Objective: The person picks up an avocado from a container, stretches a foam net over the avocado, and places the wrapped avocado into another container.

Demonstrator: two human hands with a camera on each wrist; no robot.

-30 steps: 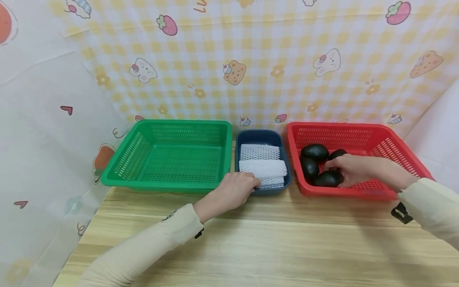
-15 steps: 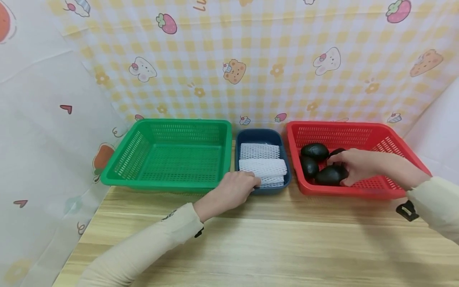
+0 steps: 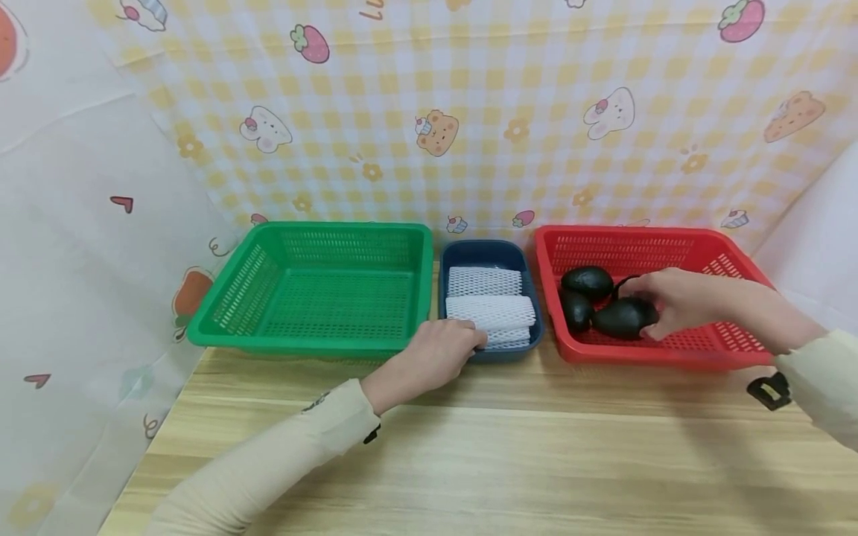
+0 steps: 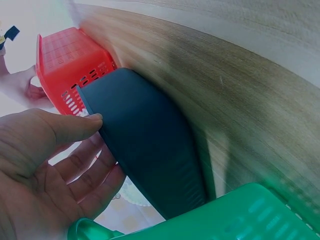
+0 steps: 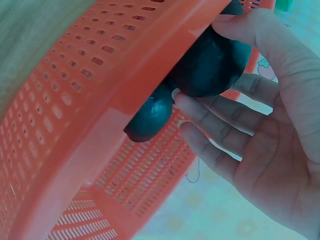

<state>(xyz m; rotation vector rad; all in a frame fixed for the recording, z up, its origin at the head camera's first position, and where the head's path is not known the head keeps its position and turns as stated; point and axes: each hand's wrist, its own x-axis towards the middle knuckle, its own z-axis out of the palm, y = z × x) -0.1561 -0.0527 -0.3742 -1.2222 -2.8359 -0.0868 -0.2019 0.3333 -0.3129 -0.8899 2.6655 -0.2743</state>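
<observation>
In the head view, the right hand point(image 3: 680, 298) grips a dark avocado point(image 3: 626, 318) inside the red basket point(image 3: 677, 357). The right wrist view has its thumb on the near side of that avocado point(image 5: 210, 62), fingers reaching round the far side. Other avocados point(image 3: 588, 283) lie beside it at the basket's left end; one behind is mostly hidden by the fingers. At the small blue tub point(image 3: 492, 357), the left hand point(image 3: 439, 356) pinches the front rim, its thumb outside in the left wrist view. White foam net sleeves point(image 3: 492, 313) lie stacked in the tub.
A green basket point(image 3: 308, 344) stands left of the tub, the red one to its right. All three line the back of the wooden table point(image 3: 482, 461) before a checked cloth point(image 3: 375, 97). White cloth hangs at both sides.
The right hand has shifted right and slightly back, drawing the gripped avocado rightward, away from those at the basket's left end. The left hand stays at the tub rim.
</observation>
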